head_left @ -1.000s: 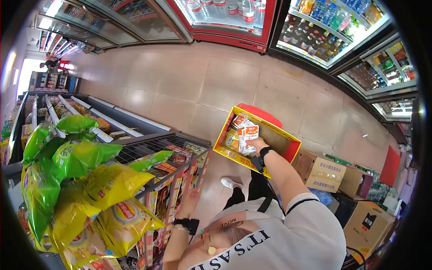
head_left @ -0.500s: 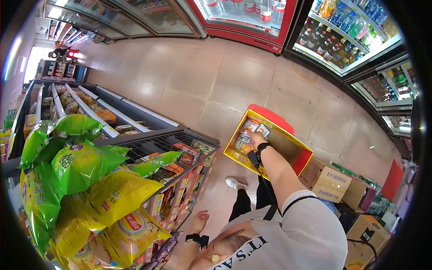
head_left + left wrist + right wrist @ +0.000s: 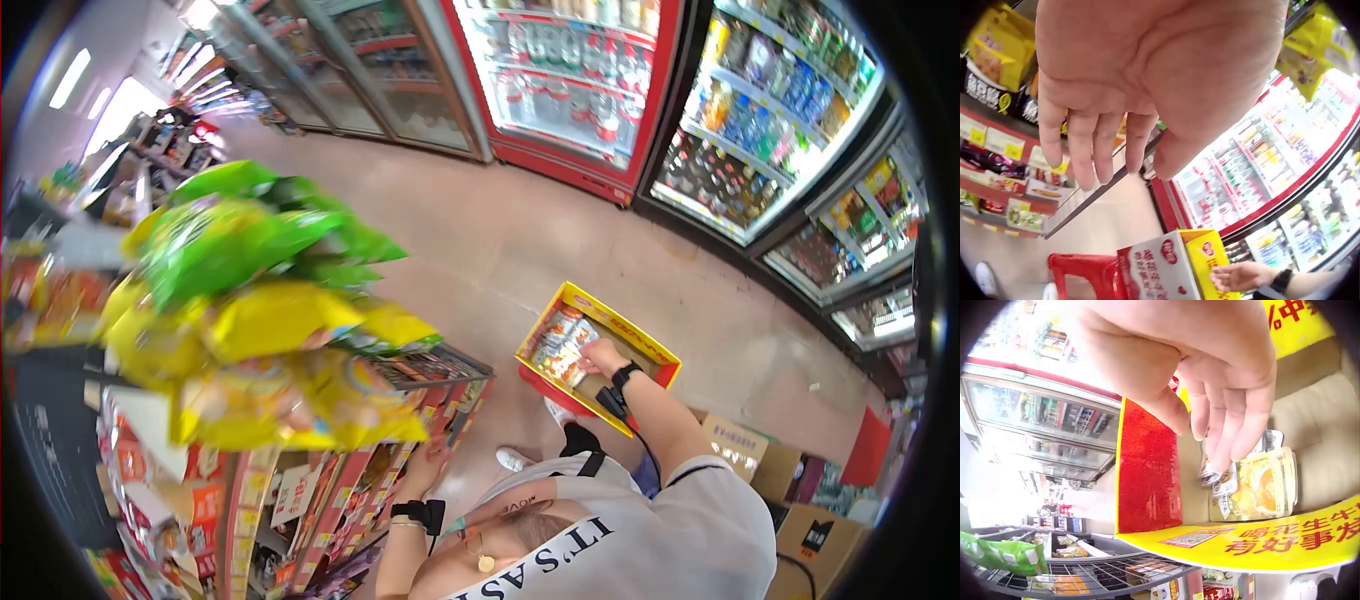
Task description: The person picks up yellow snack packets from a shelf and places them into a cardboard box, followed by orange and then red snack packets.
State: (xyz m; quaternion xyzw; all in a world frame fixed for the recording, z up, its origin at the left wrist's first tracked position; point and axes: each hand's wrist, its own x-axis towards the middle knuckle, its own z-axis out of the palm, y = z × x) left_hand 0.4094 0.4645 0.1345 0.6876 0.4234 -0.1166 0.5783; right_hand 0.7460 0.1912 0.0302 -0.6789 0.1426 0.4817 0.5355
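Note:
My right hand (image 3: 603,357) hovers over an open yellow and red cardboard box (image 3: 655,385), fingers loosely extended and nothing held. Below its fingertips in the right wrist view, small white flat packets (image 3: 1225,487) lie beside yellow packets (image 3: 1263,487) with an orange picture, all at one end of the box. The left wrist view shows the box's grey printed side (image 3: 1154,269) too. My left hand (image 3: 1147,81) hangs idle with relaxed fingers beside the snack shelf (image 3: 340,510), touching nothing.
Green and yellow chip bags (image 3: 270,250) hang at the left, close to the head camera. A red plastic stool (image 3: 1085,265) is by the box. Cardboard cartons (image 3: 735,445) stand at the right. Lit drink fridges (image 3: 570,90) line the far side of the tiled floor (image 3: 480,240).
My right hand held white and orange packets over the box, lowered them in, and is now raised off them with fingers loose. The head view has tilted up, showing more of the fridges.

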